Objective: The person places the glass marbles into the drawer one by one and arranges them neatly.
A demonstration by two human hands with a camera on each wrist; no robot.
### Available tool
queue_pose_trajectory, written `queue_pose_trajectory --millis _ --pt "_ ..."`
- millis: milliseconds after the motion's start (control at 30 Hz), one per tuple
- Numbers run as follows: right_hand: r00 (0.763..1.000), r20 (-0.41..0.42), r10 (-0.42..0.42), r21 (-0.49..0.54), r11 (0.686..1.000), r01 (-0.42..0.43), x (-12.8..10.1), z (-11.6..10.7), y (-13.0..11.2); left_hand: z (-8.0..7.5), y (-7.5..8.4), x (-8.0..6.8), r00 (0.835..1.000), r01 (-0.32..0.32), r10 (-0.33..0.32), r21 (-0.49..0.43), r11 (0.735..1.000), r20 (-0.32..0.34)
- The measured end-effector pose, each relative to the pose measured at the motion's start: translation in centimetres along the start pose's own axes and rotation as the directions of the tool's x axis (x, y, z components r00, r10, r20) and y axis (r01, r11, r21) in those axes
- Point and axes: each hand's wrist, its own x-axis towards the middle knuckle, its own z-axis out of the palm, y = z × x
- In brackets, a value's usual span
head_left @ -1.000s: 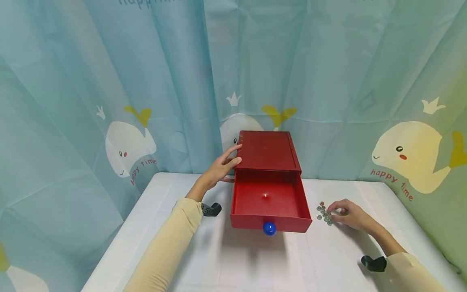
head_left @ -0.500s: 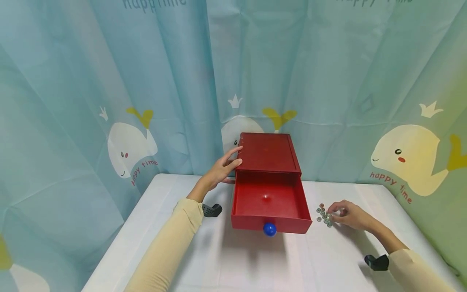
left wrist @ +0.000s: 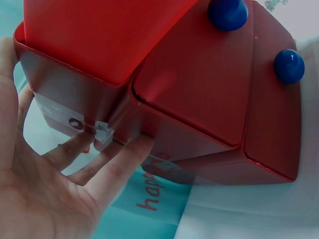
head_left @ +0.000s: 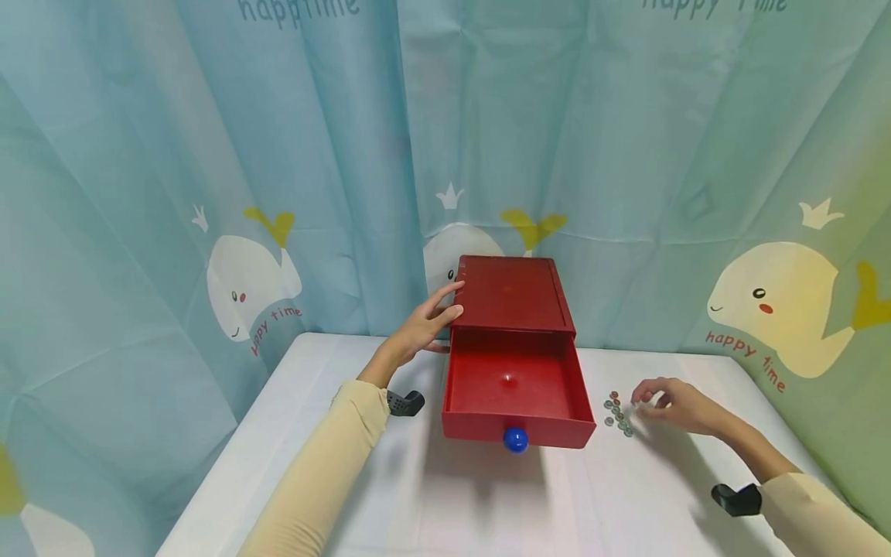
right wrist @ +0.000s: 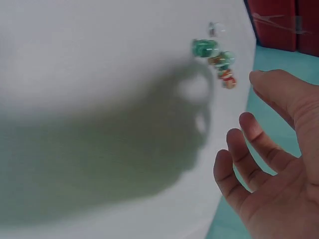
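Observation:
A red drawer box [head_left: 513, 290] stands near the curtain with its top drawer [head_left: 515, 429] pulled out by a blue knob's side facing me. My left hand [head_left: 418, 329] rests against the box's left side, thumb near the upper edge. Its fingers are spread and extended over the side wall in the left wrist view. To the right of the box lies a loose cluster of small glass marbles [head_left: 619, 418]; green and orange ones [right wrist: 205, 48] show in the right wrist view. My right hand [head_left: 685, 406] hovers just right of them, fingers loosely bent, thumb apart, holding nothing visible.
Two lower drawers with blue knobs [left wrist: 289, 66] are closed in the left wrist view. The white table [head_left: 626, 503] carries everything. A blue-green curtain [head_left: 348, 155] printed with whales surrounds its back and sides. Black wrist cameras [head_left: 736, 500] sit on both arms.
My right hand has lifted slightly and drawn back to the right, away from the marbles. The left hand stays against the box, and the drawer has not moved. The head view has tilted slightly.

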Motion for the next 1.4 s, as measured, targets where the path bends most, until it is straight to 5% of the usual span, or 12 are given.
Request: queue_pose_trajectory --millis 733,1400 --pt "0.990 -0.138 -0.001 -0.019 1.000 -0.002 1.2 -6.1 -5.8 0.2 -0.1 -0.1 1.000 0.009 -0.009 -0.010 1.000 0.003" --pt "0.938 -0.339 -0.071 -0.018 0.997 0.069 2.9 -10.5 -9.7 0.0 0.0 0.0 1.000 0.013 -0.013 -0.011 1.000 0.005"
